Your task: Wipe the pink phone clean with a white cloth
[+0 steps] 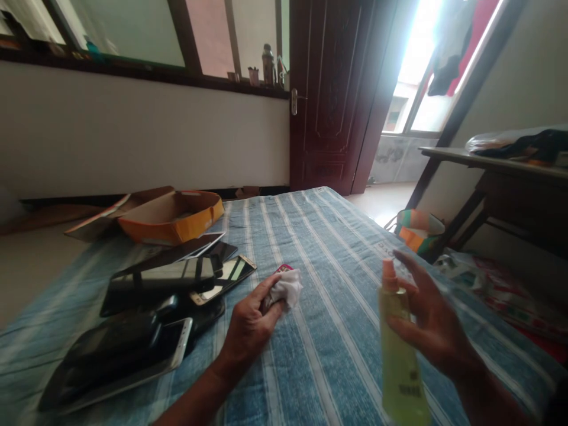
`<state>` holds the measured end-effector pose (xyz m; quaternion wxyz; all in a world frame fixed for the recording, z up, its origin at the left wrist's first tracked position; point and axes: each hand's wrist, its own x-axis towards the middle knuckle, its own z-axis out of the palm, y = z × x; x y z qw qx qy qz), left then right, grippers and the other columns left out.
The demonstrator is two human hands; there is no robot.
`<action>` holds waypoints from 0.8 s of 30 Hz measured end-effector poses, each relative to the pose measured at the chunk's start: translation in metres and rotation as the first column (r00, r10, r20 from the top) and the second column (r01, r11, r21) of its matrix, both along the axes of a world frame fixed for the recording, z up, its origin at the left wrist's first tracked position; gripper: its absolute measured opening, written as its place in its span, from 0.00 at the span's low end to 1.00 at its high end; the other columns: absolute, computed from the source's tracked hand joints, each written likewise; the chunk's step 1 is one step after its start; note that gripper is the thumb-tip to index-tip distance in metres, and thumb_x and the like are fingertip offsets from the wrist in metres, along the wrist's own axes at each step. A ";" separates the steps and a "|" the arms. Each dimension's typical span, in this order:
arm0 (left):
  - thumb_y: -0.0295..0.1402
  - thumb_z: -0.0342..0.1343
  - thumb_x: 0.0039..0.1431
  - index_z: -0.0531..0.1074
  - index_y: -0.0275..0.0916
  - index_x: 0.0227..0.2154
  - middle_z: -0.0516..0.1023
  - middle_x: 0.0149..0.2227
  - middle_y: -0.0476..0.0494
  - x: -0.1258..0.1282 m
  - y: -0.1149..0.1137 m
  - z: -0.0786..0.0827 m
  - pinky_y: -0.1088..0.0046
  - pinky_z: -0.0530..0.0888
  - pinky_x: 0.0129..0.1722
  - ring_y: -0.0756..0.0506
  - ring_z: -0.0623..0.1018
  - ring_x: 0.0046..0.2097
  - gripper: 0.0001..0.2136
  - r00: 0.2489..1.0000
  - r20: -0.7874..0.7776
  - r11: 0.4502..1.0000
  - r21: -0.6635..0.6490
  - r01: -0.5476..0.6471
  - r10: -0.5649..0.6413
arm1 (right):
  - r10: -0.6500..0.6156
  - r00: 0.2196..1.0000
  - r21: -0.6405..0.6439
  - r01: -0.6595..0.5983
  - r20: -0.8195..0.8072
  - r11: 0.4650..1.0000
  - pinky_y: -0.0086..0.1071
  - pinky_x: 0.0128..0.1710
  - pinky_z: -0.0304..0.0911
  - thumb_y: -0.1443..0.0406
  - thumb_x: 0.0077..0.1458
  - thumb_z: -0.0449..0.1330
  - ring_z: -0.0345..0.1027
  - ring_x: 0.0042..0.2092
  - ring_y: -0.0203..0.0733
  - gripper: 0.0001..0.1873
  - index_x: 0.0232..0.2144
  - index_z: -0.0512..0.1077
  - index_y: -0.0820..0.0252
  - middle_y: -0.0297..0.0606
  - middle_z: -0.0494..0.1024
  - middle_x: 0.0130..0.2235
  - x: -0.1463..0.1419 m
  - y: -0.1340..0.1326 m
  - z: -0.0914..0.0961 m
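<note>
Though translucent, a tall, yellow-tinted bottle (399, 361).

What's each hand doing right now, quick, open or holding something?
Left hand: closed on a crumpled white cloth.
Right hand: partly curled at the pink-capped bottle of yellowish liquid; whether it grips cannot be told.

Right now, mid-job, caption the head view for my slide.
Left hand holding a white cloth, right hand at a pink-capped bottle, phones piled on a striped blue cover.
</note>
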<state>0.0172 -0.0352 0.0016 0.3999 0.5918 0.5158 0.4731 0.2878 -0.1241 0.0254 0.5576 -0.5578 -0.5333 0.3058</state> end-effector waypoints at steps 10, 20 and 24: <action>0.29 0.60 0.50 0.74 0.39 0.49 0.80 0.47 0.45 -0.003 -0.002 -0.005 0.69 0.73 0.52 0.42 0.79 0.48 0.20 0.986 -0.136 0.984 0.135 0.119 -0.100 | 0.284 0.952 -0.057 -0.292 -0.114 0.955 0.32 0.29 0.62 0.65 0.43 0.63 0.63 0.29 0.38 0.40 0.61 0.62 0.51 0.35 0.75 0.35 -0.048 0.014 0.007; 0.28 0.57 0.52 0.72 0.35 0.51 0.79 0.49 0.42 -0.004 -0.001 -0.012 0.70 0.73 0.52 0.43 0.79 0.50 0.21 0.974 -0.212 0.950 0.280 0.137 -0.078 | 0.337 0.932 -0.102 -0.325 0.135 0.940 0.27 0.28 0.62 0.71 0.43 0.58 0.63 0.28 0.33 0.37 0.58 0.65 0.54 0.32 0.75 0.34 -0.074 0.025 0.010; 0.27 0.57 0.52 0.72 0.34 0.50 0.80 0.48 0.41 -0.004 0.000 -0.013 0.70 0.75 0.51 0.44 0.80 0.47 0.20 0.968 -0.240 0.946 0.294 0.137 -0.066 | 0.123 0.982 0.107 -0.139 0.144 0.984 0.28 0.22 0.64 0.66 0.49 0.59 0.65 0.25 0.35 0.36 0.61 0.60 0.51 0.34 0.77 0.33 -0.045 0.034 -0.005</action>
